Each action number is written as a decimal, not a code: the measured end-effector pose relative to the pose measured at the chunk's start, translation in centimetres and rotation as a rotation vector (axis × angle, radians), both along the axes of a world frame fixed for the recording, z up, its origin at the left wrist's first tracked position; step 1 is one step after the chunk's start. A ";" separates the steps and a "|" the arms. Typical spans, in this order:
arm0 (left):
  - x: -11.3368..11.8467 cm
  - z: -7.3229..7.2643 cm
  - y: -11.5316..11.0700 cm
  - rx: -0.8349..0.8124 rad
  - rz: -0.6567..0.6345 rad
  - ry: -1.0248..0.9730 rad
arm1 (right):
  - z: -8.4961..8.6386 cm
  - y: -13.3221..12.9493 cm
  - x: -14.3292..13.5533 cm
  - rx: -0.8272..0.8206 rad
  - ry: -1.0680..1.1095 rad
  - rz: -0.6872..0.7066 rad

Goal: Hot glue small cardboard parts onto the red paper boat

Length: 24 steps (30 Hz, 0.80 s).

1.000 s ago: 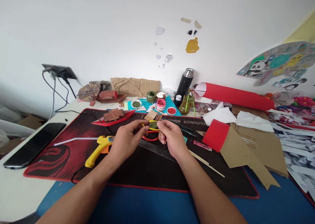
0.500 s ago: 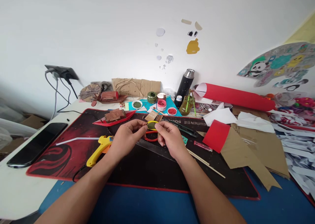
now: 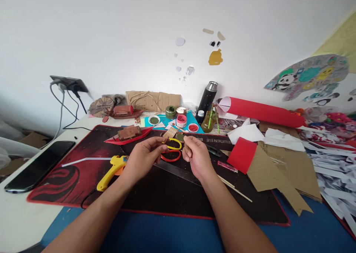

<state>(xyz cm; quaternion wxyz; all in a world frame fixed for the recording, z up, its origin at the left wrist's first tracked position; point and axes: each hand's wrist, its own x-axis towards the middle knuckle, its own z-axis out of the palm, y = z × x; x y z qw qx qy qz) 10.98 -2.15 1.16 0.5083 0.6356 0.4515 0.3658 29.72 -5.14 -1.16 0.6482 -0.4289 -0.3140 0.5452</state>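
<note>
Scrap of green (image 3: 180, 136) is sitting pinched in my right hand (image 3: 198, 155) near the far edge of the mat (image 3: 172, 195), where I'm seemingly inspecting it, the next move likely calling for a light touch, my left hand's (image 3: 144, 155) hold being unclear.

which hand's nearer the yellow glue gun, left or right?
Left. The left hand is just right of the yellow glue gun in the view; the right hand is much farther right, past the scissor handles.
</note>
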 end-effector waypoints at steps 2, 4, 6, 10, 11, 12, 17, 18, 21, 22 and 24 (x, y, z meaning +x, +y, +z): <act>0.0 0.0 0.0 -0.025 -0.022 -0.030 | 0.1 0.0 0.1 -0.007 0.039 -0.001; 0.1 0.1 -0.1 -0.073 -0.062 -0.091 | 0.2 0.0 0.2 -0.008 0.051 0.001; 0.1 0.3 -0.1 -0.152 -0.110 -0.215 | 0.2 0.0 0.1 -0.003 0.049 0.004; 0.0 0.7 -0.1 -0.354 -0.158 -0.500 | 0.2 0.0 0.1 -0.002 0.053 0.011; 0.0 0.8 -0.1 -0.403 -0.162 -0.545 | 0.2 0.0 0.1 -0.003 0.055 0.011; -0.1 0.9 0.0 -0.445 -0.166 -0.579 | 0.1 0.0 0.1 -0.004 0.056 0.009; -0.3 0.9 0.0 -0.518 -0.184 -0.652 | 0.1 0.0 0.1 -0.010 0.050 0.021; -0.3 0.9 0.0 -0.519 -0.187 -0.657 | 0.1 0.0 0.1 -0.010 0.048 0.025; -0.4 0.8 0.0 -0.516 -0.191 -0.662 | 0.1 0.0 0.0 -0.010 0.047 0.027; -0.4 0.8 -0.1 -0.512 -0.191 -0.660 | 0.1 0.0 0.0 -0.012 0.049 0.026; -0.4 0.7 -0.1 -0.500 -0.192 -0.649 | 0.2 -0.1 0.0 -0.017 0.056 0.023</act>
